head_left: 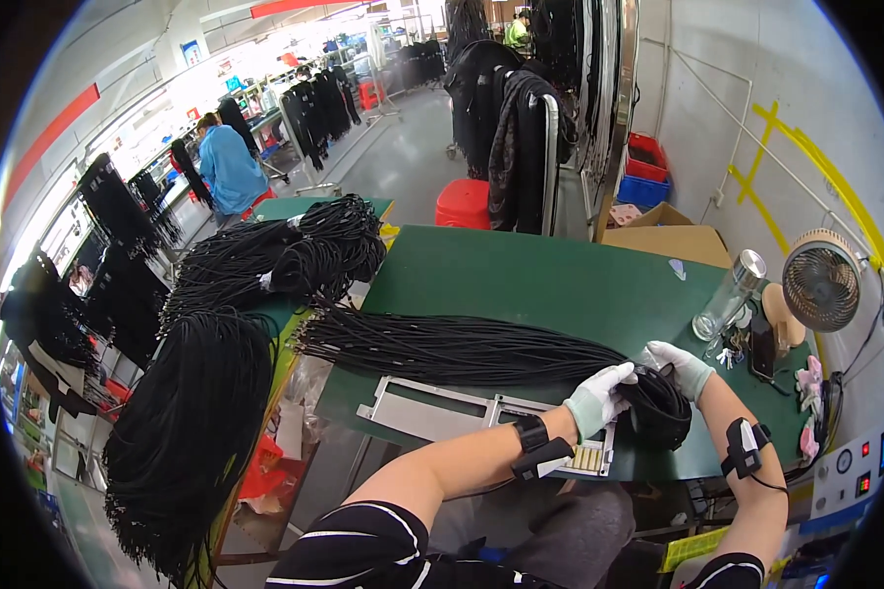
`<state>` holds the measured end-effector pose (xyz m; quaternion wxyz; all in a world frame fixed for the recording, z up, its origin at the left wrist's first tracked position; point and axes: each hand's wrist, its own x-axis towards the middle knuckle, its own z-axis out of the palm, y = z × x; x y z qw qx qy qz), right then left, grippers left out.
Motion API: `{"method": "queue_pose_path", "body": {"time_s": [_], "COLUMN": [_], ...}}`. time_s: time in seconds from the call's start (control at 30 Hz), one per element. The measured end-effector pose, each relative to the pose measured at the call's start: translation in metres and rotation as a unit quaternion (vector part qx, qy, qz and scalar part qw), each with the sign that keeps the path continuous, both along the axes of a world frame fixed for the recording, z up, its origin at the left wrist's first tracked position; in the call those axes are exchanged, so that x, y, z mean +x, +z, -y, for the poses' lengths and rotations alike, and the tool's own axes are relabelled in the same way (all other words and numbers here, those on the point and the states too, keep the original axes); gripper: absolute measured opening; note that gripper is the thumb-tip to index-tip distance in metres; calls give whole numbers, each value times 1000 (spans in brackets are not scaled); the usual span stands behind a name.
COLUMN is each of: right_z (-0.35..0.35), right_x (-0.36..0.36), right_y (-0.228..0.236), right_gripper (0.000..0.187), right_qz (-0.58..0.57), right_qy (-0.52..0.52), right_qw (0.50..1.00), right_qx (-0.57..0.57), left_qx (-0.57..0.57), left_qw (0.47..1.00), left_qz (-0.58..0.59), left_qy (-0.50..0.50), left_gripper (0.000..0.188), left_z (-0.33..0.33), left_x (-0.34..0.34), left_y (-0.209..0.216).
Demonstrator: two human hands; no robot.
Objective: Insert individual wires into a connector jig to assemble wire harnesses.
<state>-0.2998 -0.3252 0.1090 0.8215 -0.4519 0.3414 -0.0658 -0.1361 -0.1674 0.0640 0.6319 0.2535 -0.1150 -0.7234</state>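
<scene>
A long bundle of thin black cords (481, 351) lies across the green table (521, 260). Small metallic-looking tips show at its left end, and its right end folds over into a thick loop (661, 417) by the table's front edge. My left hand (599, 398), in a white glove, closes on the bundle just left of that loop. Also gloved, my right hand (680, 371) pinches the cords at the top of the bend; the fingertips of both hands almost meet. Which strands sit between the fingers is partly hidden.
A grey metal frame (432, 407) lies below the cords. More black cord bundles (192, 422) hang and heap at the left. A glass bottle (727, 294), keys (727, 355) and a small fan (822, 281) stand at the right. Beyond the table is a red stool (464, 203).
</scene>
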Motion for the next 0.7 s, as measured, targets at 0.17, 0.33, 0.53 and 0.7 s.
{"method": "queue_pose_path", "body": {"time_s": [0.17,0.33,0.53,0.7], "right_z": [29,41,22,-6], "right_x": [-20,-20,-24,-19], "right_y": [-40,-51,12,13], "right_gripper": [39,42,41,35], "right_qz": [99,243,22,4], "right_qy": [11,34,-65,-27], "right_qw": [990,949,998,968], "right_qx": [101,196,-16,-250], "left_qx": [-10,-53,-159,-186], "left_qw": [1000,992,972,961], "left_qz": [-18,-70,-124,-177], "left_qy": [-23,-85,-117,-104], "left_gripper": [15,15,18,17], "left_z": [5,4,-4,-9], "left_x": [3,19,22,28], "left_y": [3,-2,12,31]}}
